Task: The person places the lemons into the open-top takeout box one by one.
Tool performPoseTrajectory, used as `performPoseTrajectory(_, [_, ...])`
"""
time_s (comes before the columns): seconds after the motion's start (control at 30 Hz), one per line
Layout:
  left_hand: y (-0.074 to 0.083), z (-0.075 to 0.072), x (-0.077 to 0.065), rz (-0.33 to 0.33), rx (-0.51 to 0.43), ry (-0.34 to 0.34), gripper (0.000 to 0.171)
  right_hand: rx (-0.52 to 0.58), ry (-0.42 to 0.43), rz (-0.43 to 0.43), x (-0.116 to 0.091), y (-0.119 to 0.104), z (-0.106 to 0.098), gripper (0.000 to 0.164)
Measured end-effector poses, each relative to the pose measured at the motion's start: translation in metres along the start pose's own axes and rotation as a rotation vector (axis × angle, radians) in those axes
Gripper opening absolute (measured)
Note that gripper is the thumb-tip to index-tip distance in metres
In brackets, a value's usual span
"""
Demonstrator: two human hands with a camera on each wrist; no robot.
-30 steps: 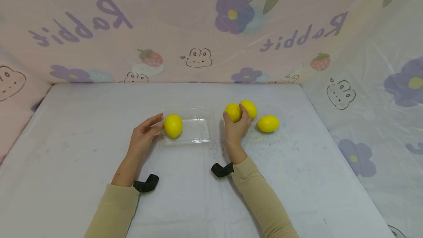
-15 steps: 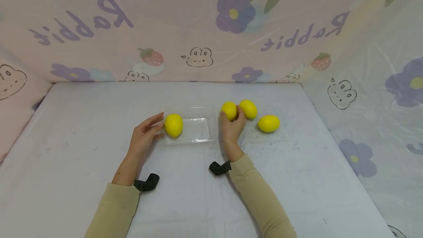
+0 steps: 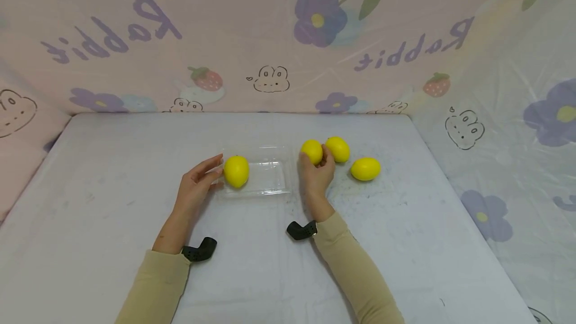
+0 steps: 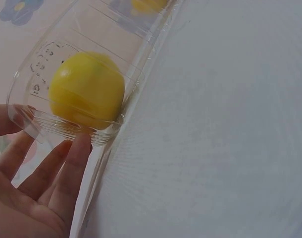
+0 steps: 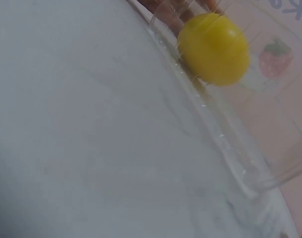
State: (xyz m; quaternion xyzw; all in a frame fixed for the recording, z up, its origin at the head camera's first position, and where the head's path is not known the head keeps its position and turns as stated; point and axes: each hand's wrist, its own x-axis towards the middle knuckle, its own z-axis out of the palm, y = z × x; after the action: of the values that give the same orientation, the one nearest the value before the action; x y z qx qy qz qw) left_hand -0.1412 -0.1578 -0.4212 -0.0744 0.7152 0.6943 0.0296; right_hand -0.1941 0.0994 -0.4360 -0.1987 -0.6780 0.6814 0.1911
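In the head view, a yellow lemon (image 3: 236, 171) sits at the left end of a clear plastic container (image 3: 270, 178). My left hand (image 3: 194, 184) touches that end with spread, fairly straight fingers. The left wrist view shows fingertips (image 4: 81, 141) against the ribbed end wall, just beside the lemon (image 4: 86, 91). To the right of the container, my right hand (image 3: 318, 174) grips a second lemon (image 3: 311, 151) between thumb and fingers. The right wrist view looks along the container (image 5: 230, 148); the right hand is out of that view.
Two more lemons stand right of my right hand, one farther back (image 3: 338, 149) and one nearer (image 3: 365, 169). A white cloth covers the table (image 3: 252, 259). A printed curtain (image 3: 247, 24) hangs behind it and along the sides.
My right hand has moved slightly left with its lemon, away from the lemon behind, then stayed nearly still. The left hand and the container have not moved.
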Motion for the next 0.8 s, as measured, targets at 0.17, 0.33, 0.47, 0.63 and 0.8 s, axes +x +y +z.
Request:
performPoseTrajectory(0.17, [0.001,0.000,-0.001,0.007,-0.002,0.000,0.044,0.039,0.007,0.007,-0.001,-0.005,-0.001,0.061])
performPoseTrajectory(0.33, [0.001,0.000,-0.001,0.000,-0.016,0.001,0.044,0.084,-0.010,0.007,-0.003,-0.011,-0.002,0.061])
performPoseTrajectory(0.47, [0.001,0.000,-0.001,-0.005,-0.014,0.002,0.044,0.116,-0.025,0.008,-0.005,-0.016,-0.002,0.061])
performPoseTrajectory(0.63, [0.002,0.000,-0.001,-0.013,-0.015,-0.002,0.044,0.138,-0.033,-0.005,-0.008,-0.022,-0.002,0.061])
performPoseTrajectory(0.8, [0.002,0.000,0.000,-0.014,-0.014,-0.002,0.044,0.131,-0.061,-0.027,-0.013,-0.029,-0.002,0.060])
